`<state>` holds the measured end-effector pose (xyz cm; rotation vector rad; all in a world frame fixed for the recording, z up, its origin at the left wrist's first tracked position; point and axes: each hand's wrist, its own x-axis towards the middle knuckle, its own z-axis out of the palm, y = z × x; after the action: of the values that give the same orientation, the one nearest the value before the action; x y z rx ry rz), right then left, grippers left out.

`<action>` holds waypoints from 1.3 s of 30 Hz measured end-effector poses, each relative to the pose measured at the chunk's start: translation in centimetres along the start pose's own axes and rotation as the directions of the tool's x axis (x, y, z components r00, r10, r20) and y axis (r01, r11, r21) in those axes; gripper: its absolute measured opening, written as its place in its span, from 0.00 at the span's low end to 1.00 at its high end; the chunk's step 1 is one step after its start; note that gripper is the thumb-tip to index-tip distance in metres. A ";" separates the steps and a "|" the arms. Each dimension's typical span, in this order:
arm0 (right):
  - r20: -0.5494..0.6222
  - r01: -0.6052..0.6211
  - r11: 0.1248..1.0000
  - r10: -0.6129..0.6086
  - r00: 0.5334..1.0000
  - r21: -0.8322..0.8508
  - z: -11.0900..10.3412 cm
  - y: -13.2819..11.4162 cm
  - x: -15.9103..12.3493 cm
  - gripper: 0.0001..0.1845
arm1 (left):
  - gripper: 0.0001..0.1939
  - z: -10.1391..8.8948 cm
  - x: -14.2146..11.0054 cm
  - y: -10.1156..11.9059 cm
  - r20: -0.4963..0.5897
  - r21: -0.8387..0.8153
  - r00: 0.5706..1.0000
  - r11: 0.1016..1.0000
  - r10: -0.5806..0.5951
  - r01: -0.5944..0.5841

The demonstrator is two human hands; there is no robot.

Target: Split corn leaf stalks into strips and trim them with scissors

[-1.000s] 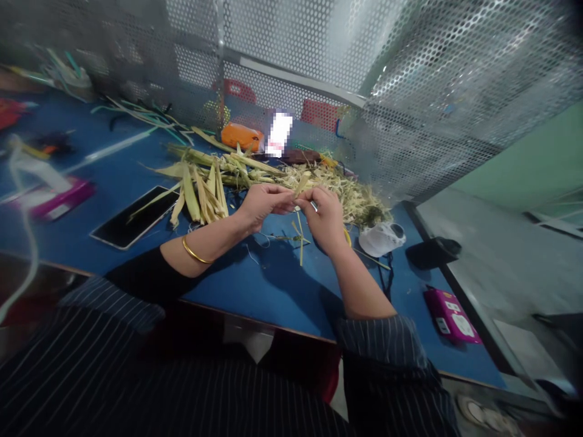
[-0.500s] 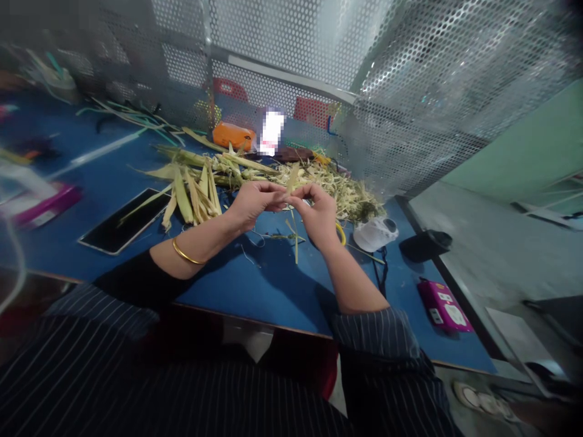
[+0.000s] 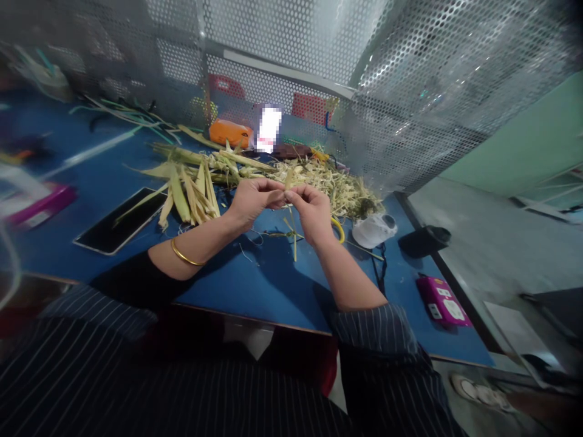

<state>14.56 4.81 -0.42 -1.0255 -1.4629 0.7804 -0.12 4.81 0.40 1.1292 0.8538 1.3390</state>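
Observation:
Over the blue table (image 3: 268,285), my left hand (image 3: 255,200) and my right hand (image 3: 312,209) meet fingertip to fingertip. Both pinch one pale strip of corn husk (image 3: 288,177), whose upper end sticks up between them. Where the fingers press, the strip is covered. Just below lie thin green husk scraps (image 3: 291,233) and fine thread (image 3: 248,255) on the table. Larger corn husk leaves (image 3: 182,194) are spread to the left of my left hand. Behind my right hand is a heap of shredded husk (image 3: 337,188).
A dark flat tablet-like slab (image 3: 121,221) lies at the left. An orange packet (image 3: 230,132) and a bright phone screen (image 3: 268,128) stand at the back before a perforated metal partition (image 3: 291,36). To the right are a white roll (image 3: 374,230), a black cylinder (image 3: 423,241) and a purple packet (image 3: 443,301).
My hands have drawn slightly closer together at the fingertips, still pinching the husk strip. The whole view has shifted a little.

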 end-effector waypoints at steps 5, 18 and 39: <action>-0.076 0.069 0.987 -0.081 0.994 -0.148 0.1 0.4 -0.1 0.08 | 0.07 0.1 -0.2 0.4 0.024 0.062 0.999 0.997 -0.047 0.046; 0.103 0.076 0.955 -0.049 0.993 -0.285 0.2 0.2 -0.1 0.03 | 0.09 -1.0 0.6 -0.3 0.060 0.572 0.948 0.767 0.314 -0.290; 0.031 -0.087 0.990 0.091 0.995 -0.115 -3.1 2.7 2.4 0.02 | 0.04 -1.4 2.4 -0.7 -0.374 -0.020 0.920 0.992 -0.121 0.122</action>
<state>18.12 7.84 -1.37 -1.1748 -1.5155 0.7900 -1.00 7.38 -0.34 0.8163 1.1841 1.4718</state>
